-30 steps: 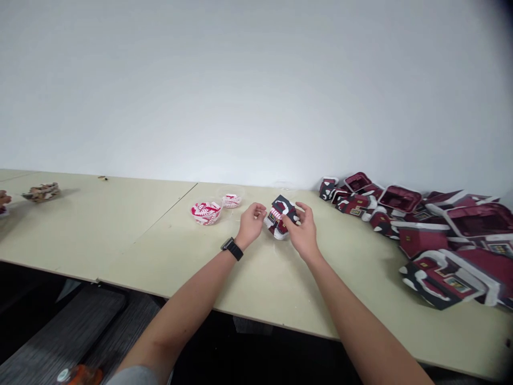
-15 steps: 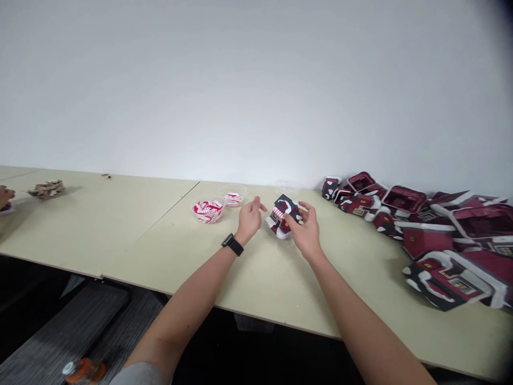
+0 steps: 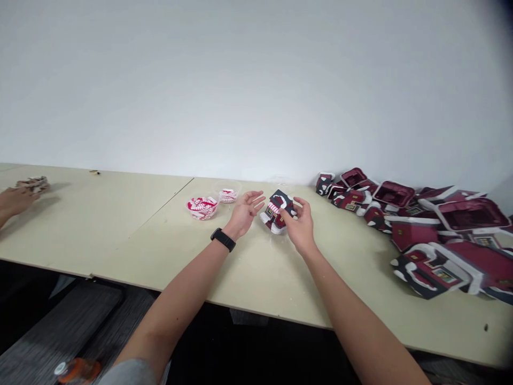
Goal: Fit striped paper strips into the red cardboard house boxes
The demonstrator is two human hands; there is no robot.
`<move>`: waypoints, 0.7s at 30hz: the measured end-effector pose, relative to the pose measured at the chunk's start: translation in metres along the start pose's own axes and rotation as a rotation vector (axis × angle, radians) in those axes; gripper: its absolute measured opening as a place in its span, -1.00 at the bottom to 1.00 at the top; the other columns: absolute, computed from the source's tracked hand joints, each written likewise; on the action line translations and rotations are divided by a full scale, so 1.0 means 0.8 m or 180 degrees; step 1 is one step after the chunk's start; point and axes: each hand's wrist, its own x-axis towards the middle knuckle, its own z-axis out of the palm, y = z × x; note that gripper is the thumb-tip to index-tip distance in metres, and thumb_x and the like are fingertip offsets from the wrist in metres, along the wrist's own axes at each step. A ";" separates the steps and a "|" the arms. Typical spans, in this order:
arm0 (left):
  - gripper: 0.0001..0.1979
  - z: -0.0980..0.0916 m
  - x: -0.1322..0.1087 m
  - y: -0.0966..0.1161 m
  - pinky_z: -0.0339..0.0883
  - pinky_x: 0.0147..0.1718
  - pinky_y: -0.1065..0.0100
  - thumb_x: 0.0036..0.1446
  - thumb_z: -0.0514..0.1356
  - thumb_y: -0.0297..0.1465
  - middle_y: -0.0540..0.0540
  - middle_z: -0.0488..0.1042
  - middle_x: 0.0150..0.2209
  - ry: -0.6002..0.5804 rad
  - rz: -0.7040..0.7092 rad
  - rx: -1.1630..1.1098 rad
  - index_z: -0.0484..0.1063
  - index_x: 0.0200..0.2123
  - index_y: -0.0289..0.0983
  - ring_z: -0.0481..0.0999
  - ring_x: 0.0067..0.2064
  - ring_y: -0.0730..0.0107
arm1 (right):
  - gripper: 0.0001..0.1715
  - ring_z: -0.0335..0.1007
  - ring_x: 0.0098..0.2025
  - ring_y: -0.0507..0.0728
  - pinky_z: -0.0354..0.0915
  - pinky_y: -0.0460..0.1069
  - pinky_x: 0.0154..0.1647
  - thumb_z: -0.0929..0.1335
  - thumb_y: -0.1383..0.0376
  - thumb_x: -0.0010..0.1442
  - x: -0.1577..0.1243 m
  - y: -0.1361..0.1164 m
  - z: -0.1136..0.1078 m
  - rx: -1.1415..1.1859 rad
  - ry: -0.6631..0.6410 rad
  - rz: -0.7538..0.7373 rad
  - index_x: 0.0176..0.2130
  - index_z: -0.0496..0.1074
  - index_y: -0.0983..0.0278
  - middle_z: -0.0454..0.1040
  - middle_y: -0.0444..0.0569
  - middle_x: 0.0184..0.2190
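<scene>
Right hand (image 3: 301, 227) holding a small maroon, black-roofed model house (image 3: 276, 214)
Grip closed on its right side; left hand (image 3: 243, 214), loosely spread and empty, just left of it.

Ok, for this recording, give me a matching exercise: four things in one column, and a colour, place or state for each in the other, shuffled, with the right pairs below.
Column one
1. right hand
2. left hand
3. watch
4. bottle

Column two
A. black, strapped on
B. orange, near the picture's lower left corner
C. open, holding nothing
D. holding a small painted house

Right pairs: 1-D, 2-C, 3-A, 4-B
</scene>
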 end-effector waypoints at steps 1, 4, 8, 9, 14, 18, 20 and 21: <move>-0.59 0.001 -0.001 0.000 0.24 0.33 0.03 -0.13 0.22 -0.64 -0.14 0.50 0.18 -0.0024 -0.0040 -0.0045 0.48 -0.16 -0.22 0.50 0.20 0.19 | -0.22 0.56 -0.02 0.25 0.45 0.18 0.05 0.52 0.05 0.04 0.001 0.001 0.000 0.0017 -0.0002 -0.0005 0.18 0.31 0.14 0.59 0.05 0.01; -0.87 0.002 -0.001 -0.003 0.32 0.25 0.06 0.11 0.30 -0.39 -0.23 0.54 0.11 0.0049 -0.0168 0.0042 0.45 -0.26 -0.26 0.50 0.16 0.14 | -0.23 0.56 -0.04 0.24 0.46 0.16 0.01 0.52 0.06 0.05 0.001 0.002 0.000 0.0025 -0.0014 -0.0009 0.18 0.31 0.14 0.59 0.04 0.00; -0.83 0.000 0.001 -0.010 0.37 0.14 0.15 0.11 0.31 -0.44 -0.22 0.54 0.08 0.0468 0.0107 0.0837 0.32 -0.31 -0.24 0.53 0.08 0.23 | -0.24 0.56 -0.02 0.24 0.46 0.16 0.01 0.52 0.06 0.06 -0.001 -0.003 -0.001 0.0005 -0.0049 0.0009 0.18 0.30 0.15 0.60 0.05 0.00; -0.80 0.000 0.001 -0.011 0.38 0.12 0.16 0.08 0.31 -0.49 -0.21 0.53 0.11 0.0515 0.0241 0.1069 0.34 -0.26 -0.23 0.53 0.09 0.23 | -0.24 0.56 -0.02 0.25 0.46 0.16 0.01 0.51 0.06 0.07 -0.001 -0.005 -0.001 0.0011 -0.0065 0.0003 0.19 0.30 0.15 0.60 0.06 0.00; -0.50 0.008 -0.009 -0.002 0.30 0.24 0.04 0.13 0.41 -0.30 -0.26 0.44 0.28 -0.0181 0.0740 0.2342 0.41 0.13 -0.18 0.45 0.27 0.05 | -0.19 0.57 -0.01 0.25 0.48 0.15 -0.01 0.52 0.05 0.06 -0.007 -0.014 -0.001 0.0081 -0.0175 0.0015 0.21 0.27 0.15 0.60 0.08 0.02; -0.10 0.021 -0.023 0.001 0.25 0.29 0.00 0.00 0.52 -0.22 -0.33 0.43 0.30 -0.0740 0.1061 0.3141 0.27 0.36 -0.21 0.44 0.29 -0.11 | -0.16 0.56 -0.01 0.25 0.48 0.14 -0.03 0.52 0.05 0.05 -0.012 -0.023 -0.001 0.0209 -0.0292 0.0093 0.22 0.25 0.15 0.58 0.07 0.02; -0.09 0.026 -0.028 0.000 0.26 0.28 -0.03 0.02 0.50 -0.21 -0.33 0.45 0.27 -0.0620 0.1193 0.3476 0.24 0.39 -0.22 0.44 0.28 -0.16 | -0.15 0.55 0.00 0.25 0.48 0.14 -0.01 0.53 0.05 0.04 -0.015 -0.027 -0.002 0.0245 -0.0349 0.0114 0.23 0.25 0.14 0.58 0.06 0.02; -0.11 0.028 -0.030 0.000 0.25 0.28 -0.05 0.04 0.48 -0.20 -0.33 0.45 0.27 -0.0515 0.1242 0.3625 0.24 0.38 -0.22 0.44 0.27 -0.18 | -0.15 0.55 0.01 0.25 0.47 0.14 0.00 0.53 0.05 0.04 -0.016 -0.029 -0.002 0.0244 -0.0373 0.0106 0.22 0.25 0.14 0.57 0.06 0.02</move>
